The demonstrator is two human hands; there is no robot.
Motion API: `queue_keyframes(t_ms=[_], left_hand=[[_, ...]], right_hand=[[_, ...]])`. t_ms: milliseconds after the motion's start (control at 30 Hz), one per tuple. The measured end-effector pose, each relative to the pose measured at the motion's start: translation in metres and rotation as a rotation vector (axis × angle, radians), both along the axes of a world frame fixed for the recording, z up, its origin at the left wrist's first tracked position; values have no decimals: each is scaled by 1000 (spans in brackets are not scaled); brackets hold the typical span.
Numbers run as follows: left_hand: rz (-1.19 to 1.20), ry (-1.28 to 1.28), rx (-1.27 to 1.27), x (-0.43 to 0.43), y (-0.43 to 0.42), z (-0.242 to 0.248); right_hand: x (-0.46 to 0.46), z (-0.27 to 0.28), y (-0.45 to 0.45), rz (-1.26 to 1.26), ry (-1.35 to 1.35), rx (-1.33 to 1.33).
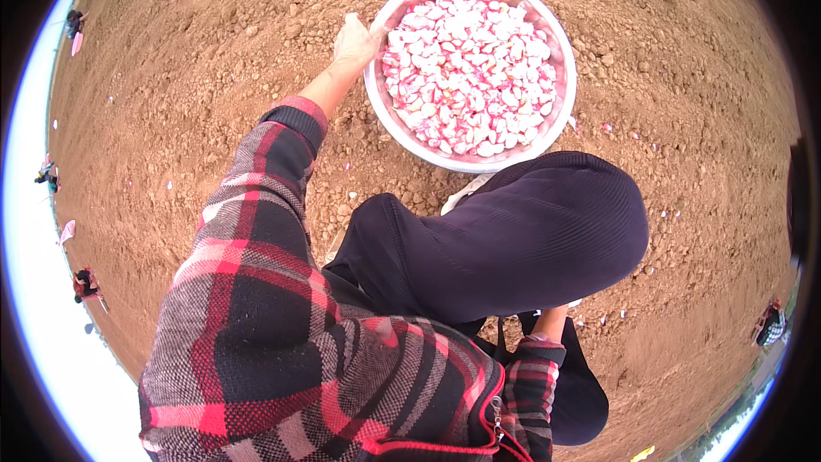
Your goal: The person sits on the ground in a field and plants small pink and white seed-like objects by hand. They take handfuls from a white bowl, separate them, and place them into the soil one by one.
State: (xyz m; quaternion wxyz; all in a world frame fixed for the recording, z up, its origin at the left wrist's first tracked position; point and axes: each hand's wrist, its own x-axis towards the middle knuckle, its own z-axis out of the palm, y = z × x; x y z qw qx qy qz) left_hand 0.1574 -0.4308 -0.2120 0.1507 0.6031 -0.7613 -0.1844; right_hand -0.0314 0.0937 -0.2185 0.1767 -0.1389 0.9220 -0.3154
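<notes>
My left hand [356, 42] grips the left rim of a round metal basin [564, 99]. Pink-and-white pieces, which look like garlic cloves [471, 70], fill much of it. The basin rests on bare soil just in front of my bent knee [577, 218]. My right forearm [550, 324] reaches down behind that dark-trousered leg. The leg hides my right hand, so what it touches cannot be seen.
Cloddy brown soil [693, 77] spreads all around. Small pale and pink pieces [607, 128] lie scattered right of the basin, and more near my right forearm. Far off, several people [84, 283] are at the field's edges. A pink bag-like thing [67, 231] stands at the left.
</notes>
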Motion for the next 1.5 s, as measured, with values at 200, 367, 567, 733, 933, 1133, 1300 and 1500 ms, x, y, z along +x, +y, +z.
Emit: queue_keyframes(t_ms=[200, 367, 567, 733, 933, 1133, 1300, 1500], left_hand=[[36, 140, 149, 21, 20, -25], [-1, 207, 196, 48, 7, -27], [-118, -78, 126, 80, -43, -42], [-101, 9, 132, 87, -38, -47], [-11, -92, 148, 100, -11, -33], [-123, -489, -268, 35, 8, 0], [-698, 64, 124, -90, 30, 5], [-722, -202, 144, -148, 59, -10]], right_hand=[[-1, 3, -3, 65, -4, 79], [-11, 11, -4, 192, -23, 279], [8, 18, 7, 156, -47, 314], [22, 10, 30, 54, -116, 188], [26, -19, 49, -112, -122, 133], [-37, -62, 77, -185, 497, 369], [-83, -89, 75, -32, 321, 543], [-89, -101, 62, -138, 410, 709]])
